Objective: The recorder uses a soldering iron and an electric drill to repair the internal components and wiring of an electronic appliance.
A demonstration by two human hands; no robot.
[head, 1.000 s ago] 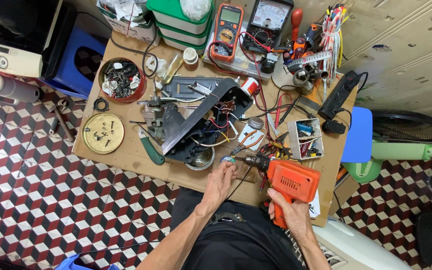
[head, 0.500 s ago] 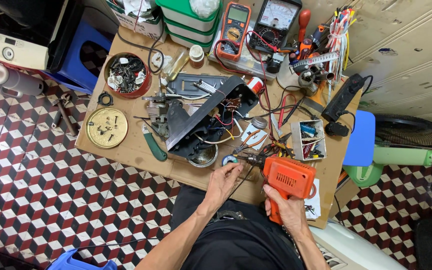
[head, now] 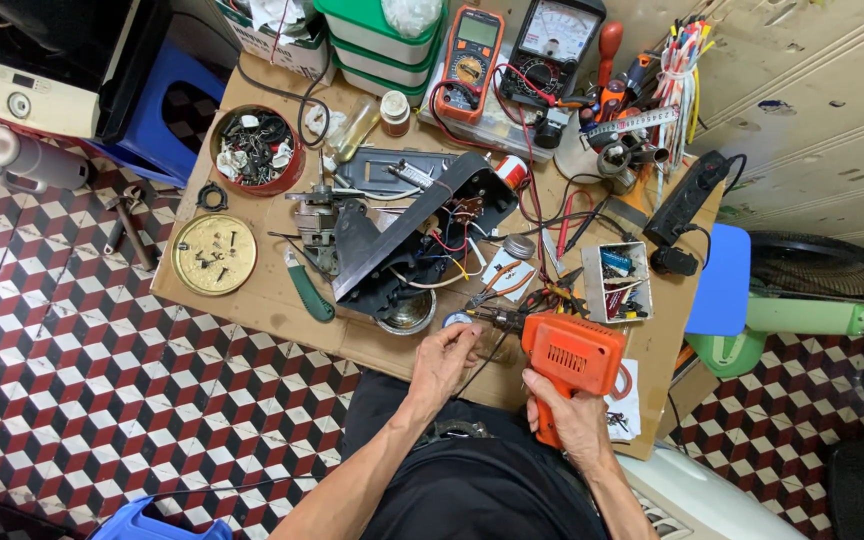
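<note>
Wood table (head: pixel 252 290) w/ tins, meters, tools

We are gripping the orange drill (head: pixel 574 362), its plastic shell ribbed and slightly glossy, its chuck (head: pixel 492 320) dull grey metal. Left of the drill, the bowl (head: pixel 408 312) is gleaming as polished metal. Beyond the drill, the black housing (head: pixel 392 245) is looking matt and smooth. Under the drill, the tabletop (head: pixel 262 290) is showing bare, rough brown board.
</note>
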